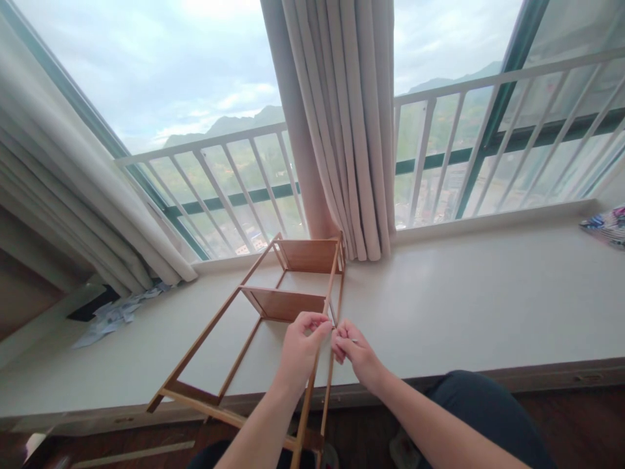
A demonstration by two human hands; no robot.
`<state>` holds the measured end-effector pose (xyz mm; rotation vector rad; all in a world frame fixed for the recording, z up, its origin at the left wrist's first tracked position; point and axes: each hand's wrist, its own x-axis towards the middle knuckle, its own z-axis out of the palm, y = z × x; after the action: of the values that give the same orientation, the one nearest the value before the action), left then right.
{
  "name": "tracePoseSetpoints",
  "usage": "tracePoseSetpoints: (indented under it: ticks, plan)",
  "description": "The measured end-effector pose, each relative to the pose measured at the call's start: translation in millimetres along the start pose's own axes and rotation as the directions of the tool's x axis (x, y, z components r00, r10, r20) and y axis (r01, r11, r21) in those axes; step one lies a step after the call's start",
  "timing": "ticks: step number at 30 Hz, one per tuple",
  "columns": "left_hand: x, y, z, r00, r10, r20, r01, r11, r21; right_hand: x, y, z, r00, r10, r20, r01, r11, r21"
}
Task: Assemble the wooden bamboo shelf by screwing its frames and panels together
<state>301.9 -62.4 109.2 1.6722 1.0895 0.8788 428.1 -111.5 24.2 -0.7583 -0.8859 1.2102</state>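
Across the upper half of the frame runs a wide window with a white railing outside it, and a pale curtain hangs down at the top centre with another gathered at the upper left. Below them a broad white ledge crosses the middle of the frame, and on it, just left of centre, lies a wooden shelf frame on its side, its far end touching the curtain hem and its near end jutting past the ledge's front edge toward the person's lap. Scattered papers lie at the left, well apart from the frame, and a coloured booklet sits at the right edge. At lower centre the left hand pinches the frame's right-hand rail between thumb and curled fingers, and the right hand is closed narrowly on something small against the same rail; what it is, too little shows to tell. The likeliest trouble, as I judge it, is the overhanging near end tipping or sliding off the ledge if the left hand eases, since the frame rests on thin edges. A small part pinched that lightly could also slip and drop into the dark gap below.
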Motion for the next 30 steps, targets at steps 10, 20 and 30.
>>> tracePoseSetpoints:
  ticks: [10, 20, 30]
  plan:
    - [49.5, -22.1, 24.2, 0.996, -0.088, -0.008, 0.083, 0.97, -0.227, 61.7, -3.2, -16.7, 0.985, 0.076, 0.153, -0.106, 0.975, 0.198]
    - [70.9, -29.2, 34.8, 1.0, 0.005, 0.01, -0.005, 1.0, -0.002, 71.1, 2.4, -31.8, 0.99, 0.112, 0.089, -0.134, 0.942, 0.308]
    - [91.2, -42.2, 17.8, 0.97, 0.208, 0.125, -0.222, 0.555, 0.802, 87.8, 0.0, -72.6, 0.999, 0.033, 0.0, -0.031, 0.935, -0.354]
